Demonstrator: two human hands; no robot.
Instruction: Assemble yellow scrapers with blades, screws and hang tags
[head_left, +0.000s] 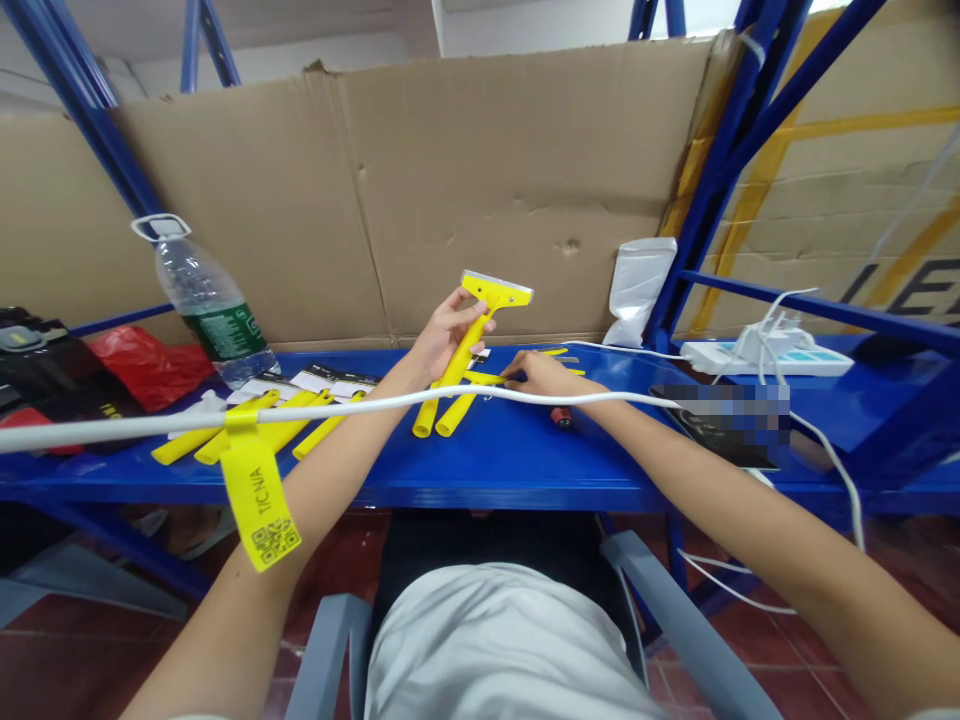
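My left hand [444, 335] is closed around a yellow scraper [466, 352], holding it up at a slant with its wide, metal-edged head at the top. Below it on the blue shelf lies another yellow scraper [456, 414], its upper part near the fingers of my right hand [541, 372]. That right hand is low over the shelf with its fingers bent together; what they grip, if anything, is hidden. Thin yellow pieces [556, 352] lie just beyond it. A small red and black object [561, 416] rests under the right wrist.
Several yellow scrapers [247, 425] lie at left beside printed cards [330, 380]. A large plastic bottle [217, 305] and a red bag [146, 365] stand behind them. A white cable [375, 403] crosses in front of both arms. At right are a power strip [817, 360] and a black item [720, 430].
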